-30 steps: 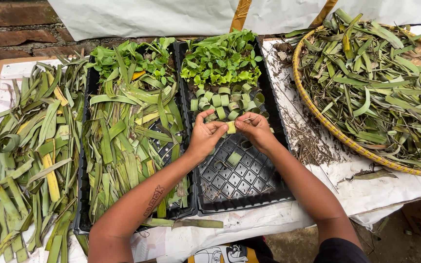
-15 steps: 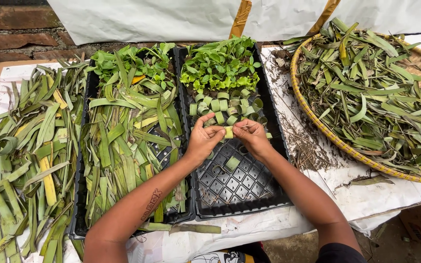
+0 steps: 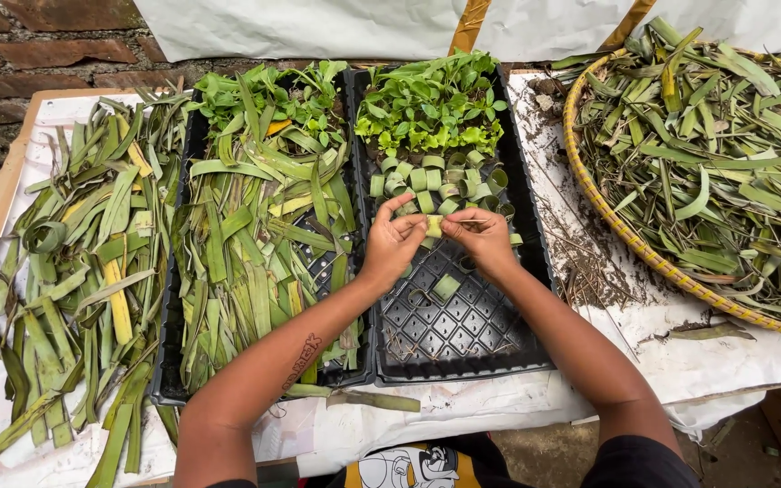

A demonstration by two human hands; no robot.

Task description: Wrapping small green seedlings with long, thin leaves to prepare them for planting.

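Working over the right-hand black tray point(image 3: 499, 348), the left hand point(image 3: 393, 242) and right hand point(image 3: 484, 237) met fingertip to fingertip, each pinched shut on one leaf-strip ring point(image 3: 433, 226) with a thin sliver pushed through it (apparently a pin). Held above the tray's bare grid, the ring sat just near of the finished rings point(image 3: 436, 181), upright, glossy green cylinders packed in rows. Seedlings point(image 3: 428, 104) filled the far end. Loose flat strips point(image 3: 255, 244) covered the left tray; limp offcuts filled the woven basket point(image 3: 603, 212).
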